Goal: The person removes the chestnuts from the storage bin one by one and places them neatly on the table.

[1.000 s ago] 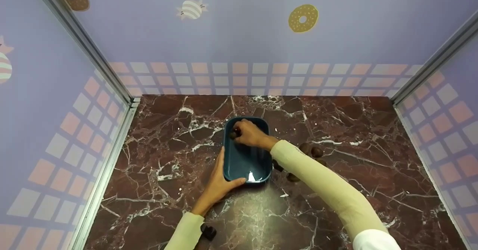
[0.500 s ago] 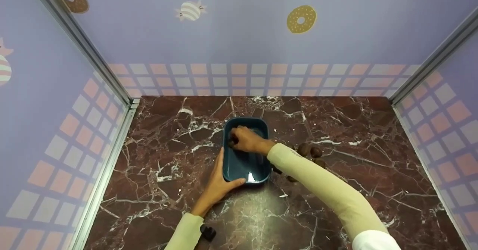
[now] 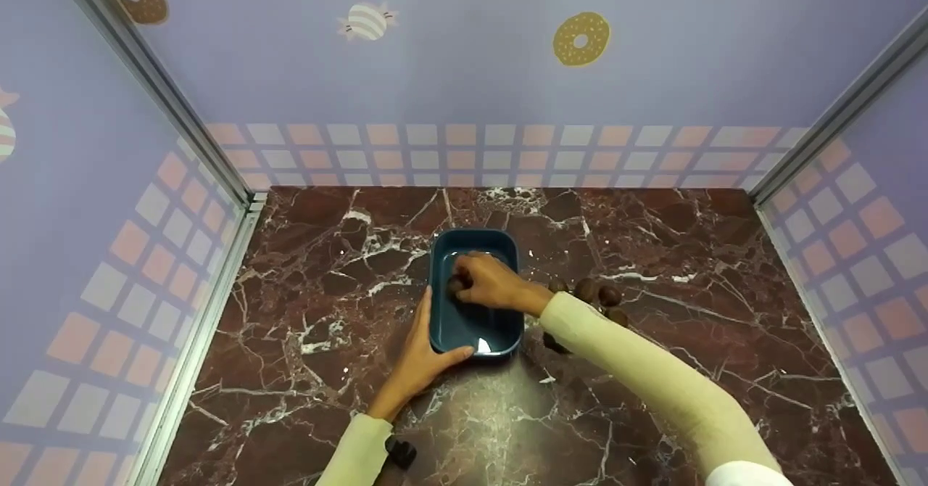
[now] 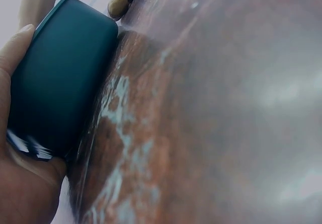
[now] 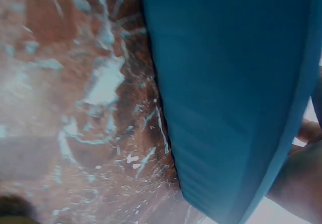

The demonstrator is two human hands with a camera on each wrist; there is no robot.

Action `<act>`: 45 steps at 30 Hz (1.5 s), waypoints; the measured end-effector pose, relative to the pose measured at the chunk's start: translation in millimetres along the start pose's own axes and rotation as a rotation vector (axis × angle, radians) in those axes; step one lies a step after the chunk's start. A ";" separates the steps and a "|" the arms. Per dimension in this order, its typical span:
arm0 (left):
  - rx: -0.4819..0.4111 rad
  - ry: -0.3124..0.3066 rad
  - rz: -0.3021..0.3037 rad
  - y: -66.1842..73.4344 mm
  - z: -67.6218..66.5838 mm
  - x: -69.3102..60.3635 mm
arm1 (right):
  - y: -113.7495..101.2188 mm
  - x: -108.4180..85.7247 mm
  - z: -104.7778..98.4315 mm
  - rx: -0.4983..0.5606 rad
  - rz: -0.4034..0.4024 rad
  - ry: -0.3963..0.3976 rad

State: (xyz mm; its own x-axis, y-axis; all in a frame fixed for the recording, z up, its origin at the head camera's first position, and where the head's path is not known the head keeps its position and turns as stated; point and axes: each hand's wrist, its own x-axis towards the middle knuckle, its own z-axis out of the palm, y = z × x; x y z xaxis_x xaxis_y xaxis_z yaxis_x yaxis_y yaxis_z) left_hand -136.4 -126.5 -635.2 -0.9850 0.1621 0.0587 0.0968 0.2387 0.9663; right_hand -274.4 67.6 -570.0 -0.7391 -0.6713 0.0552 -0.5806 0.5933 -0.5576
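A deep blue rectangular container [image 3: 460,325] stands on the marble surface. My left hand [image 3: 424,352] holds its near-left corner, thumb on the near rim and fingers along the left side. In the left wrist view this hand [image 4: 27,186] wraps the container's dark outer wall [image 4: 65,68]. Inside the container, my right hand [image 3: 491,281] has curled fingers around a small dark brown ball-like thing [image 3: 457,286]; its exact kind is unclear. In the right wrist view the blue wall [image 5: 226,83] covers much of the right hand [image 5: 304,171].
Several brown round things [image 3: 609,296] lie right of the container, some partly behind the right sleeve [image 3: 638,363]. A small black object [image 3: 400,453] sits by the left sleeve. Patterned walls [image 3: 464,72] enclose the marble surface [image 3: 326,384] on the left, back and right.
My right hand has moved a little toward the near side inside the container, keeping the brown round thing in its fingers. The left hand stays at the container's corner.
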 end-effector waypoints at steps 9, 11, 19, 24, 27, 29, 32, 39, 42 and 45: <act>-0.008 -0.002 -0.005 -0.4 -0.6 -0.1 | -2.2 -30.4 -3.7 0.054 -0.021 0.028; -0.007 0.003 0.000 -0.2 0.3 -0.1 | -3.0 -35.7 -5.6 0.056 -0.028 0.035; 0.003 0.011 -0.018 -0.1 1.0 -0.8 | -3.3 -54.4 -16.4 0.077 -0.043 0.073; 0.021 0.015 -0.029 0.7 0.6 0.0 | -2.1 -64.8 -23.9 0.088 -0.023 0.092; 0.012 0.017 -0.025 1.2 1.0 0.5 | -0.2 -71.8 -28.5 0.092 -0.009 0.103; 0.002 0.019 -0.028 1.8 1.4 0.3 | 1.0 -76.5 -32.0 0.096 -0.009 0.117; -0.018 0.019 -0.035 3.4 1.4 0.4 | 3.3 -84.3 -38.4 0.109 -0.017 0.149; -0.014 0.019 -0.034 4.4 1.6 2.1 | 12.9 -106.7 -55.3 0.157 0.016 0.225; -0.014 0.016 -0.028 4.2 1.3 2.1 | 16.9 -114.2 -61.2 0.167 0.026 0.254; -0.015 0.027 -0.030 3.3 1.2 0.0 | 20.4 -120.3 -65.6 0.186 0.031 0.257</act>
State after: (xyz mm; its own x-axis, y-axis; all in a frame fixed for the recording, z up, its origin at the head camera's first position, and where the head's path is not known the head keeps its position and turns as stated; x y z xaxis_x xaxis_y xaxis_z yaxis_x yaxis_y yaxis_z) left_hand -135.9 -124.6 -632.3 -0.9909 0.1294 0.0363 0.0655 0.2290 0.9712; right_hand -219.7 189.6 -533.7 -0.8311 -0.5061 0.2303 -0.5018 0.5040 -0.7030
